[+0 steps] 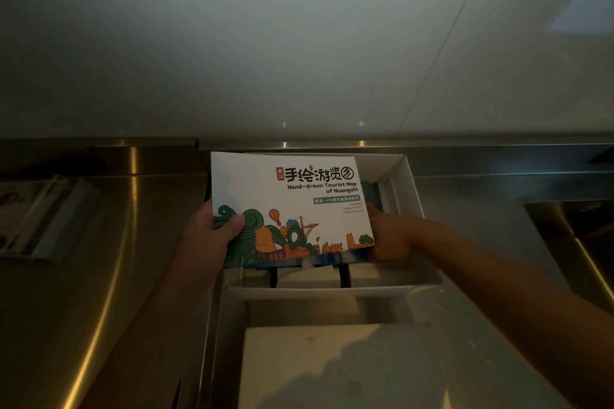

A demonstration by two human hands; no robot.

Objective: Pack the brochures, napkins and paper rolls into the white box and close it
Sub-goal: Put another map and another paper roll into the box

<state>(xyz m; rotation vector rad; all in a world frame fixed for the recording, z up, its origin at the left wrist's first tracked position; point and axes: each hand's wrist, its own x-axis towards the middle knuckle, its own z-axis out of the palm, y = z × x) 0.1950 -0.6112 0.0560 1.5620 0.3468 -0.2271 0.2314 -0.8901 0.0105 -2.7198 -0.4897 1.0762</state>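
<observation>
A brochure [292, 206] titled "Hand-drawn Tourist Map of Huangshi", with a colourful drawing along its lower edge, hovers flat over the open white box [412, 189]. My left hand [216, 239] grips its lower left corner, thumb on top. My right hand [388, 236] holds its right edge from beside and below. Under the brochure, white packs with dark bands [312, 276] lie inside the box. The box lid [335, 365] lies open toward me.
The box rests on a stainless steel counter [481, 209]. More brochures in a clear sleeve [36, 219] lie at the left. A sink basin [578, 232] opens at the right. A tiled wall rises behind the counter.
</observation>
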